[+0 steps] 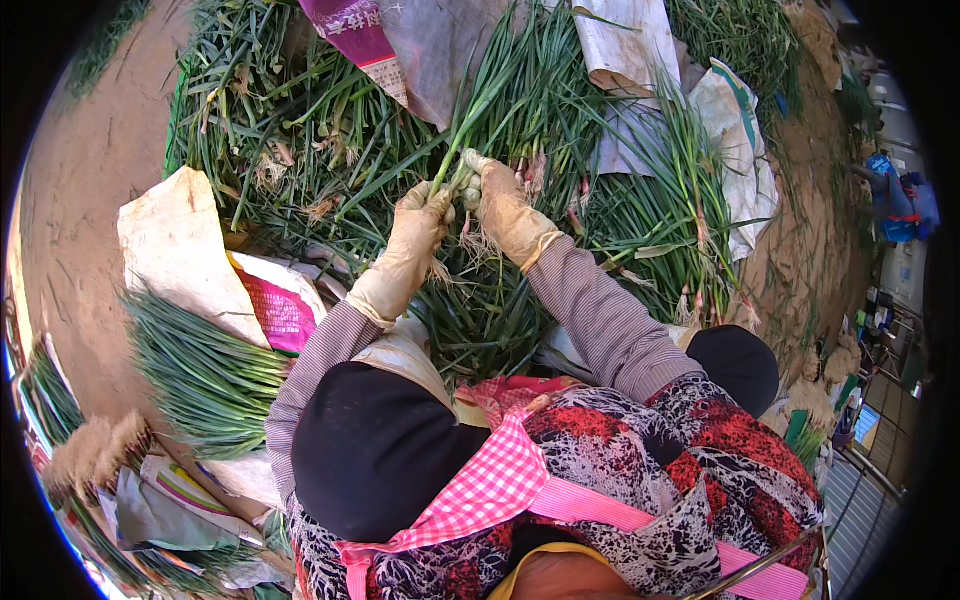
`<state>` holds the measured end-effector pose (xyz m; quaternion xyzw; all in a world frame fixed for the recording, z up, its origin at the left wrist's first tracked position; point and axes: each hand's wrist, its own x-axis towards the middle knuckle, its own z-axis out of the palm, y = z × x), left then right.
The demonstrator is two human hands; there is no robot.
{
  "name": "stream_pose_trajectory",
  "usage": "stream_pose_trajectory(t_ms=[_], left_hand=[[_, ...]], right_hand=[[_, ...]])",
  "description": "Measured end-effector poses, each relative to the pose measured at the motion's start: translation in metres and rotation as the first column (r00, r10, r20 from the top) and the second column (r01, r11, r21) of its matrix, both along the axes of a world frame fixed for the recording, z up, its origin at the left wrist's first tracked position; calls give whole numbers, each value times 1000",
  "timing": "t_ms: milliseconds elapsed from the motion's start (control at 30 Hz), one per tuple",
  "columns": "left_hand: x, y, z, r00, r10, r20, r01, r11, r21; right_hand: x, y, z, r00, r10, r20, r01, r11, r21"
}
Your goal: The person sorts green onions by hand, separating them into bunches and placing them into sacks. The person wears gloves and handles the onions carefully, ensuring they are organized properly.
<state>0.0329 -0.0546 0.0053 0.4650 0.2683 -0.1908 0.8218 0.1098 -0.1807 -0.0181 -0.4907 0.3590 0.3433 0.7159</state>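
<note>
My left hand (416,236) wears a pale, soiled rubber glove and is closed around a green onion (474,112). Its leaves point up and away from me, and pale roots (441,271) hang below that hand. Close beside it, my right hand (504,206), gloved the same way, pinches the lower part of the stalk; the fingers hide exactly what they grip. More roots (478,241) with a reddish bulb show between the hands. Just beyond lies a loose bundle of green onions (555,97) with pinkish bulbs and roots towards me.
Loose leaves and discarded stalks (300,165) pile up at the left and between my knees (487,322). A trimmed green onion bundle (210,367) lies at my left. Woven sacks (187,247) and plastic sheets (630,45) surround the pile. Another green onion bunch (686,202) lies to the right.
</note>
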Motion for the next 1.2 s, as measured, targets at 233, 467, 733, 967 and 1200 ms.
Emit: stream_pose_trajectory(t_ms=[233,467,733,967,1200], left_hand=[[-16,33,3,977,116,180,-80,978,-194],[-16,23,-25,983,90,-163,-128,961,-244],[-11,35,-15,985,167,-49,-174,953,-248],[-7,21,-12,984,180,-1,-178,974,-142],[-1,-3,-9,969,238,58,-221,951,-219]], right_hand=[[62,-90,6,976,211,54,-208,976,-59],[-23,-59,-86,653,752,-93,-686,535,-492],[3,-55,-14,936,258,238,-280,958,62],[-2,-53,7,835,214,506,-477,741,473],[-29,-9,-7,937,182,299,-244,952,187]])
